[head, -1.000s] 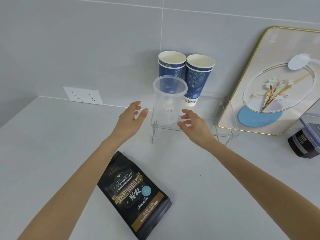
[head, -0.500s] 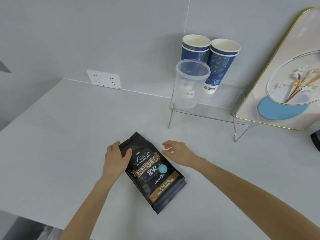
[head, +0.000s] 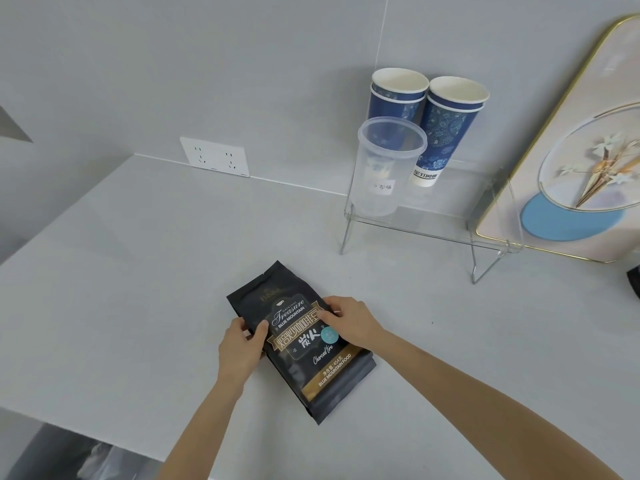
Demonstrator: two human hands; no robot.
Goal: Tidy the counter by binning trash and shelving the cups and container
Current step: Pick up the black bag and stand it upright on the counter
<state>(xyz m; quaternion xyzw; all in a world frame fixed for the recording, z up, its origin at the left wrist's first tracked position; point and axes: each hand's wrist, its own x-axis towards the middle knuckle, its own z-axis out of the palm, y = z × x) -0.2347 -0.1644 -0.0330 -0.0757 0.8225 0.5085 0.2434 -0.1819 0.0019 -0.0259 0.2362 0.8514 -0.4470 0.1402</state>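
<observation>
A black coffee bag [head: 304, 344] lies flat on the grey counter [head: 138, 271] in front of me. My left hand [head: 240, 351] grips its left edge, thumb on top. My right hand [head: 349, 322] holds its right edge, fingers over the label. On a clear shelf rack [head: 450, 220] at the back stand a clear plastic container [head: 384, 168] and two stacks of blue patterned paper cups [head: 398, 98] [head: 446, 129] behind it, against the wall.
A gold-framed picture [head: 568, 168] leans against the wall to the right of the rack. A white wall socket [head: 214, 156] sits at the back left. The counter's front edge [head: 86, 436] runs along the lower left. A dark object [head: 634, 282] shows at the right edge.
My hands left the clear container on the rack, came down to the counter and closed on both sides of the coffee bag. The view shifted left and down.
</observation>
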